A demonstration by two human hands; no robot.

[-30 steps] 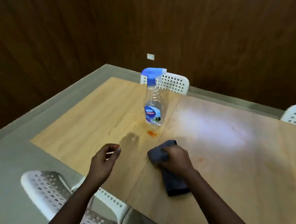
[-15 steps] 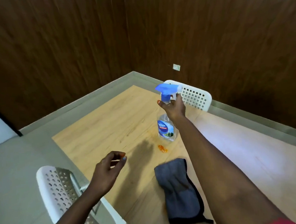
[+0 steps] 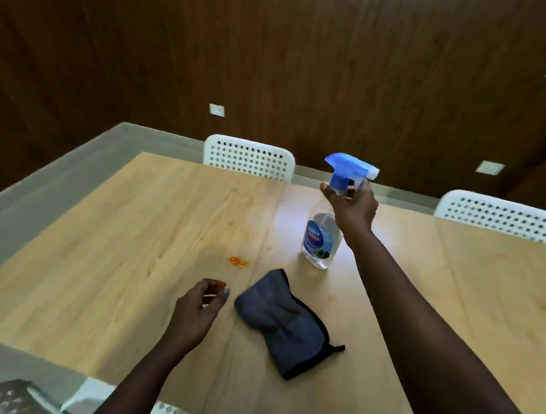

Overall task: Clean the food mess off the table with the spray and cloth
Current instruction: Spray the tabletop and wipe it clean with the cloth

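Right now the right hand [image 3: 352, 207] is curled around the neck of the spray bottle [image 3: 323, 235], just under its blue trigger head [image 3: 351, 167], and the bottle looks tilted; whether its base touches the bench [image 3: 123, 249] or sits just above it I cannot tell. At about seven o'clock from that hand, the grey cloth [image 3: 284, 322] lies crumpled on the bench with nothing holding it. At about nine o'clock from the bottle sits the orange food mess [image 3: 238, 261], with fainter orange smears at about twelve o'clock from it. The left hand [image 3: 198, 309] hovers loosely curled and holds nothing, just beside the cloth and near the mess. To do this step well, I would swing the nozzle round toward the orange spot, since it seems to point away, keep it close enough that the mist lands on the stain rather than the cloth, and squeeze with a forefinger on the trigger. White chairs [image 3: 248, 156] stand at the far edge.
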